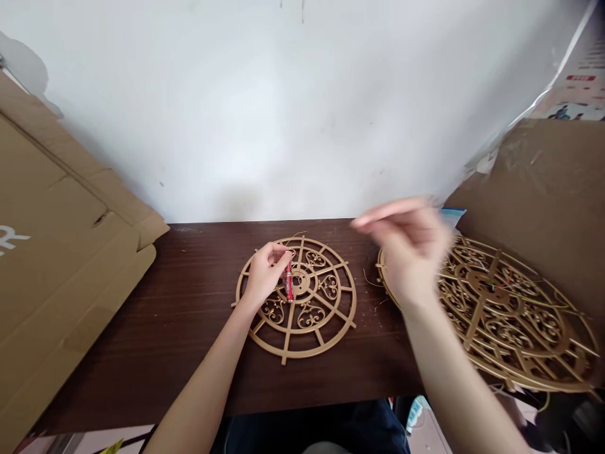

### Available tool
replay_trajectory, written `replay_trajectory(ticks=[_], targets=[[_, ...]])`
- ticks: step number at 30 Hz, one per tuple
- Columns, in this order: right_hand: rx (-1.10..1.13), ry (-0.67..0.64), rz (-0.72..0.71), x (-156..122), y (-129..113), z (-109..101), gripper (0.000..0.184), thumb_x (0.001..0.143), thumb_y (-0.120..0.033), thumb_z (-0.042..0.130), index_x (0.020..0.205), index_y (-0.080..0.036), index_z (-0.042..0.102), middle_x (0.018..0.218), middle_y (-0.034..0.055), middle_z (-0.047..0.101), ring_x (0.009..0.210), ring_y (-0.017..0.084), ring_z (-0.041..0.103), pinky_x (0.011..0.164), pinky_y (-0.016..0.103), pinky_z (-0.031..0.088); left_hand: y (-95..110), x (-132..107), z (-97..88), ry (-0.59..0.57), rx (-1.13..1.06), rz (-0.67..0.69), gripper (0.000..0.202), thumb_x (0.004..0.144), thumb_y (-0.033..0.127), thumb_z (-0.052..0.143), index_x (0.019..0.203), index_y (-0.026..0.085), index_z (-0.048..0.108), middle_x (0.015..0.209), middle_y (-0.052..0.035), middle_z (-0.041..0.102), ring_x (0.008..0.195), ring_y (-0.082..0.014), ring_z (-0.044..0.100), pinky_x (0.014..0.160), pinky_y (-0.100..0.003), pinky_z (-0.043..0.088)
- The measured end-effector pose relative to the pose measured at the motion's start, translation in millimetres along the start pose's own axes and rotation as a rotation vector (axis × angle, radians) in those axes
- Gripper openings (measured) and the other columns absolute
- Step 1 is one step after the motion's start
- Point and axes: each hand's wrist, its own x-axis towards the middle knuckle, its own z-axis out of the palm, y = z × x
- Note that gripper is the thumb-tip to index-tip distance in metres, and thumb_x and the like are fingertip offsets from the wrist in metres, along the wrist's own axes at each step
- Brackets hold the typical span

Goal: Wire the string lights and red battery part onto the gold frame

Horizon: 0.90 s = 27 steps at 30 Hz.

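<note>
My left hand (pixel 266 272) is closed in a pinch at the upper end of a slim red tube with silvery bands (pixel 288 287). The tube points down over the near side of the hub of a round gold openwork frame (pixel 320 342), which lies flat on the dark brown table. Spokes and curled scroll ornaments fill this frame, and a thin wire (pixel 297 234) sticks up at its far rim. Up in the air to the right is my right hand (pixel 411 243), smeared by motion; whether its fingers hold anything cannot be made out.
More gold frames (pixel 477 321) are stacked at the right, with thin wires on top. Behind them shows a blue-edged plastic bag (pixel 452 217). A large cardboard box (pixel 70 265) flanks the left, brown cardboard (pixel 548 189) the right. The white wall (pixel 283 126) rises behind the table (pixel 189 353).
</note>
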Motion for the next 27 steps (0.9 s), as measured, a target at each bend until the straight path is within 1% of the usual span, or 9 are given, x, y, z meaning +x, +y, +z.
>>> replay_trajectory(ticks=[2,4,6,8,11,13,19,24,27], targets=[[-0.068,-0.157,0.094,-1,18,15,0.014,0.089,-0.017,0.056,0.098,-0.019,0.065,0.085,0.0036,0.067,0.078,0.016,0.062,0.073,0.033,0.052,1,-1,0.3,-0.001,0.018,0.017,0.023,0.077,0.037,0.068,0.087,0.017,0.065,0.077,-0.0045,0.068,0.066,-0.0167,0.064,0.056,-0.025,0.049],[-0.187,-0.398,0.199,-6,37,32,0.036,0.077,-0.017,0.068,0.113,-0.017,0.064,0.080,0.0022,0.066,0.074,0.018,0.060,0.069,0.033,0.048,1,-1,-0.3,-0.002,0.037,0.035,0.023,0.078,0.037,0.067,0.088,0.017,0.065,0.080,-0.0053,0.069,0.070,-0.0176,0.065,0.059,-0.026,0.049],[-0.210,-0.563,0.266,-13,52,47,0.060,0.072,-0.024,0.075,0.129,-0.014,0.056,0.079,0.0011,0.064,0.070,0.017,0.057,0.063,0.030,0.044,1,-1,-1.5,0.000,0.051,0.042,0.024,0.079,0.038,0.067,0.089,0.017,0.066,0.081,-0.0062,0.070,0.073,-0.0180,0.065,0.062,-0.027,0.050],[-0.211,-0.641,0.295,-20,60,57,0.061,0.071,-0.032,0.078,0.126,-0.014,0.059,0.074,-0.0007,0.062,0.062,0.014,0.053,0.057,0.027,0.037,1,0,-2.6,0.012,0.052,0.044,0.024,0.079,0.038,0.066,0.090,0.016,0.065,0.082,-0.0067,0.070,0.073,-0.0178,0.065,0.064,-0.028,0.050],[-0.168,-0.626,0.285,-27,62,66,0.028,0.079,-0.033,0.071,0.101,-0.016,0.069,0.062,-0.0039,0.055,0.055,0.011,0.045,0.055,0.026,0.032,3,0,-2.8,0.025,0.039,0.041,0.023,0.079,0.036,0.067,0.090,0.015,0.066,0.085,-0.0076,0.071,0.074,-0.0182,0.066,0.066,-0.028,0.051],[-0.099,-0.568,0.314,-30,61,70,0.015,0.084,-0.031,0.065,0.088,-0.017,0.070,0.058,-0.0046,0.053,0.052,0.011,0.042,0.055,0.025,0.032,5,-1,-2.0,0.019,0.031,0.036,0.024,0.078,0.036,0.067,0.091,0.015,0.067,0.085,-0.0080,0.072,0.077,-0.0190,0.067,0.068,-0.029,0.052],[0.096,-0.461,0.362,-38,65,74,0.017,0.086,-0.031,0.060,0.076,-0.018,0.066,0.067,-0.0012,0.062,0.058,0.012,0.050,0.058,0.025,0.038,7,-3,0.4,-0.023,0.051,0.051,0.025,0.078,0.037,0.067,0.093,0.016,0.068,0.089,-0.0092,0.072,0.082,-0.0206,0.069,0.070,-0.029,0.053],[0.340,-0.350,0.498,-41,69,73,0.022,0.083,-0.040,0.064,0.084,-0.018,0.069,0.080,0.0035,0.070,0.071,0.016,0.062,0.068,0.028,0.048,6,-3,0.1,-0.016,-0.037,-0.016,0.037,0.079,0.039,0.066,0.109,0.017,0.061,0.087,-0.0081,0.071,0.058,-0.0143,0.061,0.049,-0.026,0.050],[0.447,-0.302,0.561,-42,72,73,0.027,0.080,-0.043,0.067,0.084,-0.017,0.070,0.082,0.0053,0.071,0.074,0.018,0.065,0.072,0.030,0.051,6,-2,-2.0,-0.016,-0.090,-0.020,0.042,0.080,0.040,0.065,0.115,0.017,0.057,0.090,-0.0084,0.071,0.058,-0.0136,0.059,0.046,-0.025,0.049]])
